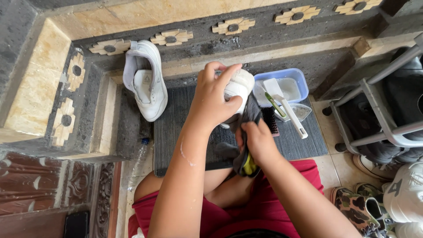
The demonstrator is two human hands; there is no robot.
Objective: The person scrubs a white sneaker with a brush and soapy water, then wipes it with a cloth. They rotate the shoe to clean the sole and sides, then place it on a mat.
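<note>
**Wiping the shoe with a steady hold**

The left hand (214,94) is closed over the top of a white shoe (240,86), fingers wrapped around it, and holds it up above the dark mat (176,128), in front of the knees. The right hand (257,142) is closed around a dark cloth (246,132) with a yellow edge and presses it against the lower side of the shoe.

For a good wipe, I think the left hand should keep the shoe firm and turn it little by little, so each part comes to the cloth. The right hand should rub with short strokes and fold the cloth to a clean part when it gets dirty.

A blue tub (293,81) with a white brush (284,105) lies just beside, to the right. A second white shoe (147,79) leans on the stone step, well apart
</note>
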